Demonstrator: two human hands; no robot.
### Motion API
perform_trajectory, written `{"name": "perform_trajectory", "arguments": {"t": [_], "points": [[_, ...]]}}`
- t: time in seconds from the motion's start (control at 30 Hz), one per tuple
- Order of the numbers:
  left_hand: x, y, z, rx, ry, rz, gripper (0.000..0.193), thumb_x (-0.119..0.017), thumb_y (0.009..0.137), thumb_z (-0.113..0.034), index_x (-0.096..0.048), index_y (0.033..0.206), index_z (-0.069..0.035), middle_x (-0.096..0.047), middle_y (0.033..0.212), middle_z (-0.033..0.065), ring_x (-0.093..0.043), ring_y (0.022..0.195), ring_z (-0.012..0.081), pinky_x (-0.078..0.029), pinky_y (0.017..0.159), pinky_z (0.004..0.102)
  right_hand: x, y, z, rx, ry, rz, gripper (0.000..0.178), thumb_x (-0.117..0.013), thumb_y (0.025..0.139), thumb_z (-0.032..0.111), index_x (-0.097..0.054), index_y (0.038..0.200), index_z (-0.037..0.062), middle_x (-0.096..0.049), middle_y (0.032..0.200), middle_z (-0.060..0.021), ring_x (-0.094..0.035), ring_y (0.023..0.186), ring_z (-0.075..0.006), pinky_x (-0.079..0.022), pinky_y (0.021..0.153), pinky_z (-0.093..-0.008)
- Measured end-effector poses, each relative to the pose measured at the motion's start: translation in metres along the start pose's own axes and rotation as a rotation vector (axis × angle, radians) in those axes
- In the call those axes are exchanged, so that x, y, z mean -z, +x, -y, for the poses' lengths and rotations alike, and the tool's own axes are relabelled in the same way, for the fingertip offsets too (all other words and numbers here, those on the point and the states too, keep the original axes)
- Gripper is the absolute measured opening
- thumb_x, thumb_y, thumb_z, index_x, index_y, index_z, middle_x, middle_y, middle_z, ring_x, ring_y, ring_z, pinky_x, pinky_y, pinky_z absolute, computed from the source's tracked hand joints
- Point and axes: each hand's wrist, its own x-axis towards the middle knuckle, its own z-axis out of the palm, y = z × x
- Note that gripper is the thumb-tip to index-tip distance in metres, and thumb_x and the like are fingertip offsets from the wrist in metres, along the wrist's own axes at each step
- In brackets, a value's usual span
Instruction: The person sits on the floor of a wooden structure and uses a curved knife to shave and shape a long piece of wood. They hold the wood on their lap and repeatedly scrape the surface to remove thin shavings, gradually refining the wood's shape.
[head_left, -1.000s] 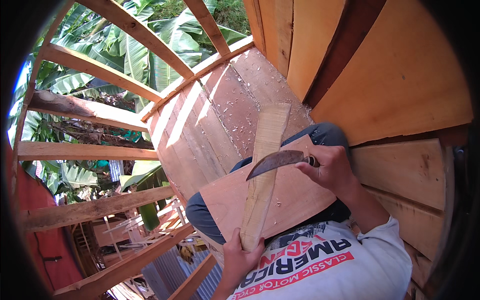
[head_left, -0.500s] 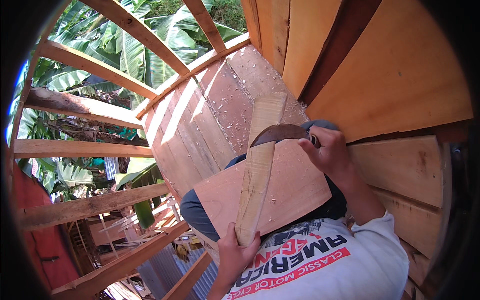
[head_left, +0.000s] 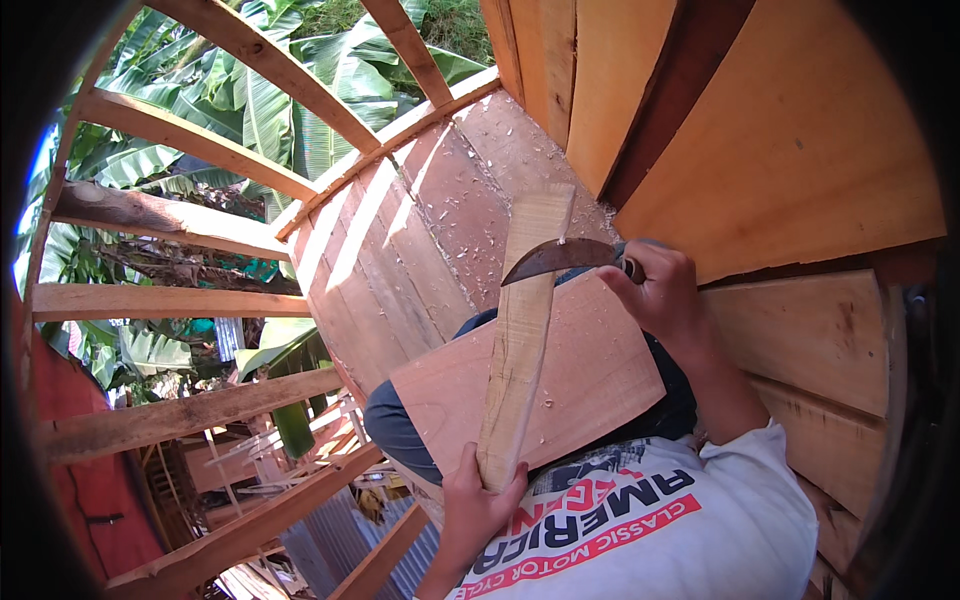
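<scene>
My left hand [head_left: 481, 507] is closed around the near end of a long, narrow wooden piece [head_left: 517, 345], which slants up and away from me. My right hand [head_left: 655, 295] grips the dark handle of a curved knife [head_left: 560, 258]. The broad, dark blade lies across the far half of the wooden piece, with a small pale curl of wood at its upper edge. Beneath the wooden piece, a flat reddish board [head_left: 600, 345] rests over my lap and carries a few shavings.
Shavings are scattered over the plank floor [head_left: 400, 270]. A plank wall [head_left: 800, 150] stands close on my right. Open wooden rails [head_left: 190, 300] run along the left, with banana leaves [head_left: 265, 110] beyond. Below them lie corrugated sheets [head_left: 325, 545] and timber scraps.
My right hand and the knife have shifted slightly upward, away from me, along the wooden piece. A pale curl now shows at the blade. My left hand keeps its hold.
</scene>
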Motion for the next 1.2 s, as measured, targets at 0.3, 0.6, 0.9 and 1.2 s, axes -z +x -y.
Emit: {"name": "perform_trajectory", "arguments": {"t": [0.3,0.6,0.9,1.2], "points": [[-0.008,-0.006,0.007,-0.006,-0.053,0.049,0.038,-0.075,0.072,-0.016,-0.054,0.095,0.004,-0.064,0.068,0.0153,-0.068,0.063,0.0198,-0.050,0.055,0.0293,0.001,0.006,-0.018,-0.007,-0.048,-0.015,0.054,-0.061,0.085,0.052,-0.051,0.059,0.0054,-0.046,0.051,-0.0104,-0.054,0.047,-0.0272,-0.040,0.045,-0.0347],[0.000,0.004,0.007,-0.057,-0.110,-0.025,0.036,-0.077,0.073,-0.015,-0.055,0.095,0.003,-0.066,0.071,0.0162,-0.068,0.066,0.0180,-0.050,0.057,0.0290,-0.012,-0.019,-0.006,-0.618,0.611,0.248,0.054,-0.057,0.088,0.055,-0.057,0.071,0.0038,-0.048,0.052,-0.0047,-0.050,0.043,-0.0154,-0.039,0.043,-0.0292],[-0.010,0.028,-0.002,-0.081,-0.053,0.150,0.054,-0.078,0.074,-0.028,-0.049,0.106,0.005,-0.064,0.070,0.0199,-0.067,0.066,0.0341,-0.052,0.060,0.0390,-0.022,-0.019,0.066,-0.956,1.765,0.403,0.031,-0.062,0.090,0.035,-0.051,0.094,0.0059,-0.036,0.053,0.0050,-0.039,0.038,-0.0050,-0.036,0.036,-0.0209],[0.028,0.019,-0.070,-0.599,-0.553,-0.036,0.075,-0.073,0.076,-0.049,-0.047,0.125,0.001,-0.043,0.128,0.0277,-0.049,0.117,0.0393,-0.039,0.099,0.0445,-0.026,-0.033,0.056,-0.956,1.594,0.311,0.016,-0.055,0.090,0.015,-0.054,0.099,0.0019,-0.031,0.049,0.0062,-0.036,0.034,-0.0048,-0.034,0.032,-0.0207]]}}
